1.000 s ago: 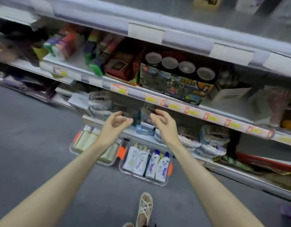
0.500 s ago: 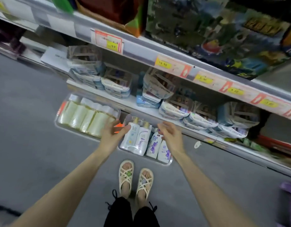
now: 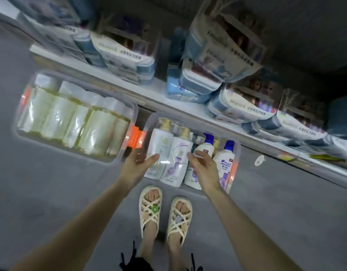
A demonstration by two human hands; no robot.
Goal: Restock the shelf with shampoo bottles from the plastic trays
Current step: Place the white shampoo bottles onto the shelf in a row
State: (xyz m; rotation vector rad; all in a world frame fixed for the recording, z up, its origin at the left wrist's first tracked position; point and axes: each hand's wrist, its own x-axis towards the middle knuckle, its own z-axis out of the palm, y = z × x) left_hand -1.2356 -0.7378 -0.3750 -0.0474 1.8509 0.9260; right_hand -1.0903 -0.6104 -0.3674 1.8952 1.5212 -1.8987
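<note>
We note L hand (image 3: pixel 135 167) and R hand (image 3: pixel 205 169) poised over the clear tray (image 3: pixel 151 119), which sits on the grey floor (image 3: pixel 51 192) directly in front of the bottom shelf (image 3: pixel 161 89). Both hands are released: fingers relaxed, grasping nothing; contact w/ the contents cannot be told. The shampoo bottles (image 3: pixel 177 153) lie side by side in that tray, caps toward the shelf. A 2nd tray (image 3: pixel 135 112) w/ wrapped greenish bottles (image 3: pixel 59 118) sits just left. Stacked packs (image 3: pixel 217 55) occupy the shelf.

Both hands have come down from shelf-edge height to the shampoo tray (image 3: pixel 236 151). The left hand (image 3: pixel 136 163) is now over its left end, the right hand (image 3: pixel 203 166) beside the 2 blue-capped bottles (image 3: pixel 226 161).
</note>
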